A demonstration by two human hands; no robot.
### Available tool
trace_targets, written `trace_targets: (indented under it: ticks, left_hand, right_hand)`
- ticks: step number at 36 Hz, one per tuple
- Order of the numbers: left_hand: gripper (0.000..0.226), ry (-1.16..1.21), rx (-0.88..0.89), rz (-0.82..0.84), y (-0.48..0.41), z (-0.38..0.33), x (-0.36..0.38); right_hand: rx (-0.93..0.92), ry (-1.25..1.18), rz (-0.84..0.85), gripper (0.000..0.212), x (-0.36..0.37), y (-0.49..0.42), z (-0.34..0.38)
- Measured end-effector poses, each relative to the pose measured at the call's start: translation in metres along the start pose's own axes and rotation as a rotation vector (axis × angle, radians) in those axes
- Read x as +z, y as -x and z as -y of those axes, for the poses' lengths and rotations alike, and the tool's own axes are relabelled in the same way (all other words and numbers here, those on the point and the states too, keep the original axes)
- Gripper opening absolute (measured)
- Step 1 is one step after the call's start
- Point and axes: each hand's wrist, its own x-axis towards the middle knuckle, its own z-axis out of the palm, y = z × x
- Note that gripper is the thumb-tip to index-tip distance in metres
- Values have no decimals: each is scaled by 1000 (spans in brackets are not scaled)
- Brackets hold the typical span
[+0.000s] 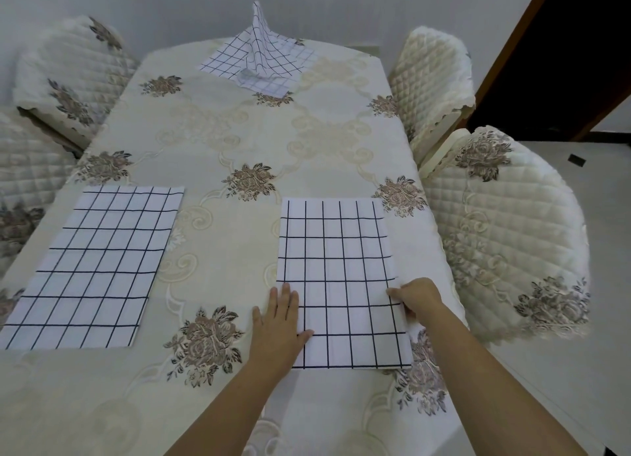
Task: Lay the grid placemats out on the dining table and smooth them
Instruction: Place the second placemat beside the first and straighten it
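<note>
White black-grid cloth placemat [341,278] lies on the cream floral dining table [239,141], being smoothed: left hand [278,322] presses flat, right hand [418,296] pinches the opposite edge. Next likely calls for pulling it taut between them.

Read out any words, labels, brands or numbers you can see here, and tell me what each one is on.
No readable text anywhere in view.
The grid placemats bear only dark lines; the tablecloth and chair covers show only flower patterns.
</note>
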Motion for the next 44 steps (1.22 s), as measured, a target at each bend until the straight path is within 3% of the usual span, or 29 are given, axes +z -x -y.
trace_targets:
  ticks: [6, 11, 15, 30, 32, 35, 41, 44]
  left_hand:
    - [77, -45, 7, -84, -6, 1, -4]
    - [74, -79, 23, -78, -5, 2, 2]
    - [86, -80, 6, 10, -5, 1, -1]
    - [69, -94, 61, -44, -5, 1, 3]
    - [75, -80, 30, -24, -3, -6, -8]
    - [67, -55, 59, 22, -8, -11, -10]
    - [63, -99, 125, -20, -18, -28, -16]
    - [61, -101, 187, -13, -25, -44, -18]
  right_hand:
    - [21, -48, -12, 39, 0, -3, -1]
    - [46, -72, -8, 34, 0, -6, -4]
    - [58, -74, 0, 32, -1, -10, -6]
    - [42, -94, 1, 35, -2, -8, -7]
    - [40, -92, 1, 38, -2, -8, -7]
    - [33, -77, -13, 41, -1, -8, -7]
    - [32, -53, -7, 21, -2, -1, -2]
    - [13, -33, -20, 39, -3, 2, -1]
